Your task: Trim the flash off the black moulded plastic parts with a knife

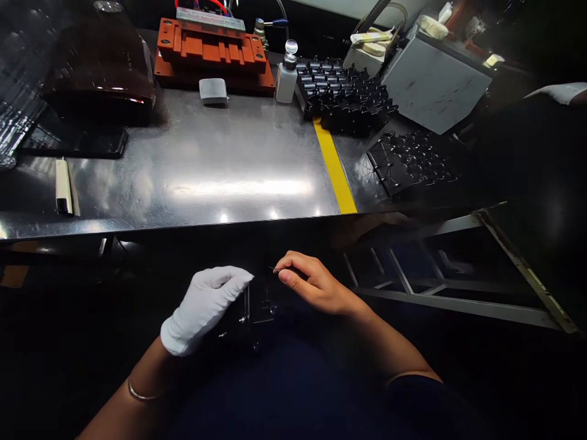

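Pinching a thin dark tool [274,269], your bare right hand [316,282] closes its grip on it between thumb and finger, the tip toward your gloved left hand [206,305]. The left grip is together at the fingertips, beside a dark, glinting part [247,308]; whether it clamps that part, you cannot tell. A gap separates your hands, and tool and part both lie on your side of the surface's [206,146] front edge. Across that edge, the yellow strip [334,168] runs back to the black trays [348,95]. The white bottle [287,82], grey block [213,90] and orange fixture [213,52] line the far side. A metal frame [449,305] stands to your right.
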{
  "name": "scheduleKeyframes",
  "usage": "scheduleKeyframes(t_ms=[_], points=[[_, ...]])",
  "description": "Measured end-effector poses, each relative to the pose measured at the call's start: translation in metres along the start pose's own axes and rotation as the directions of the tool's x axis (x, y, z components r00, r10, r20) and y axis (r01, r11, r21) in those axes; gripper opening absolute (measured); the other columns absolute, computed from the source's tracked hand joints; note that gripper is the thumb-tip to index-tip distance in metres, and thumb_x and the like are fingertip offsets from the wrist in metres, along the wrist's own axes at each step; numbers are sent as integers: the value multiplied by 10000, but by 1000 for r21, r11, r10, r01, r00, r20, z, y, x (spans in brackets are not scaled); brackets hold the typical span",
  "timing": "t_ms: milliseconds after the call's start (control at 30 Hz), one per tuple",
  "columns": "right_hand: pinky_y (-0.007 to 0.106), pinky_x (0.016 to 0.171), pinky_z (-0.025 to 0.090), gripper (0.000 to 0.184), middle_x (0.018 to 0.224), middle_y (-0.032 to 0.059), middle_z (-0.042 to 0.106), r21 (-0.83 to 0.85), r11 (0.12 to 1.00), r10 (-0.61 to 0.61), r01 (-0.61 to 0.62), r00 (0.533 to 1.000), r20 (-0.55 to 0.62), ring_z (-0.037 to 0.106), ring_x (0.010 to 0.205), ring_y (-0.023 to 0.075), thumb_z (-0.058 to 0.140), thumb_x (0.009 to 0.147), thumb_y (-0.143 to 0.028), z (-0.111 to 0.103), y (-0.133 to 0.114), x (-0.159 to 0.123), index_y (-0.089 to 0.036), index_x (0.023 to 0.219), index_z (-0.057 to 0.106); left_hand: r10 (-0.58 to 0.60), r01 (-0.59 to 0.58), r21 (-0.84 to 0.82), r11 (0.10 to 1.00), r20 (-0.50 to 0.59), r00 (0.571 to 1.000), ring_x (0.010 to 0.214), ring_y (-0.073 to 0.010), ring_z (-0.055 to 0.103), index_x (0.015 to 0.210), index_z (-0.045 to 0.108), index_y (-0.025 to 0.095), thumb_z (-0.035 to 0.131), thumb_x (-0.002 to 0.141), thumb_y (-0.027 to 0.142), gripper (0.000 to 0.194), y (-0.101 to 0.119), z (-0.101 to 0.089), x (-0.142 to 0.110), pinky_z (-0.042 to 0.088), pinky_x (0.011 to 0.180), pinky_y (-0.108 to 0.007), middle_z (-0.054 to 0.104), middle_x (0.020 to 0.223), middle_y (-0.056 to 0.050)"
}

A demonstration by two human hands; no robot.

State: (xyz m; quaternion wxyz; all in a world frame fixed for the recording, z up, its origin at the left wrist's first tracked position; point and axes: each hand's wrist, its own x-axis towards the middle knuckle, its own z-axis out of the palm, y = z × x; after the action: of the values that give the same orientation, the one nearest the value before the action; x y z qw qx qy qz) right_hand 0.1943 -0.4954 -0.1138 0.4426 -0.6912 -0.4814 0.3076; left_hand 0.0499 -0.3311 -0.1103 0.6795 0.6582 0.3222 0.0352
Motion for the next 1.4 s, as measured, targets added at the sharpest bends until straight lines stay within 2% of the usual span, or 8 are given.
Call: scheduleKeyframes(t_ms=[133,200,333,500,800,1067,1300,1400], points=[[277,719,449,392,797,37,582,-75,996,-54,56,998,29,542,766,135,358,1007,-363,0,3,-4,-144,1152,648,-12,12,-27,1000,8,1000,593,-159,608,646,746,168,745,648,550,382,-1,0,0,491,562,-237,715,656,-58],[271,693,443,382,734,22,574,-71,993,-92,94,995,27,519,713,127,388,1002,-349,2,4,-6,-147,1208,637,-8,8,-31,999,13,1000,602,-161,613,653,747,167,743,658,543,376,-3,-1,0,493,566,-236,717,665,-59],[253,648,435,333,717,22,632,1,989,-145,145,989,-25,503,653,112,494,967,-331,8,5,-7,-166,1206,655,9,-9,-19,1000,4,1000,618,-172,626,670,749,163,736,669,543,380,-5,-1,1,501,574,-244,721,680,-67],[247,641,452,320,748,38,682,64,985,-157,158,987,-22,533,648,108,516,956,-327,9,6,-6,-165,1182,674,35,-35,10,999,30,999,614,-182,630,657,745,163,718,682,556,395,-3,0,1,512,581,-258,720,671,-74],[251,661,483,288,805,56,724,113,989,-100,101,995,-10,573,678,118,558,931,-315,9,7,-4,-198,1155,696,22,-21,-11,1000,48,999,582,-175,618,650,746,161,720,664,577,417,-4,1,2,501,539,-248,708,644,-69],[243,656,491,269,807,54,722,134,986,-98,99,995,-17,584,693,117,562,928,-307,9,8,-2,-199,1124,711,5,-3,-31,999,64,998,562,-160,599,638,740,168,716,679,561,396,-3,0,1,486,524,-235,693,625,-55],[243,672,497,265,836,51,711,149,988,-35,35,999,-2,604,732,119,546,935,-325,11,7,-2,-187,1080,720,18,-15,-34,999,77,997,563,-167,607,641,745,168,724,673,553,387,-2,3,1,495,528,-243,700,624,-58],[235,644,492,291,828,42,697,197,980,37,-19,995,-88,600,696,111,543,930,-382,13,7,-2,-175,1051,709,64,-62,-38,997,51,997,577,-165,617,639,746,171,718,696,528,363,-6,3,0,497,540,-237,705,629,-56]])
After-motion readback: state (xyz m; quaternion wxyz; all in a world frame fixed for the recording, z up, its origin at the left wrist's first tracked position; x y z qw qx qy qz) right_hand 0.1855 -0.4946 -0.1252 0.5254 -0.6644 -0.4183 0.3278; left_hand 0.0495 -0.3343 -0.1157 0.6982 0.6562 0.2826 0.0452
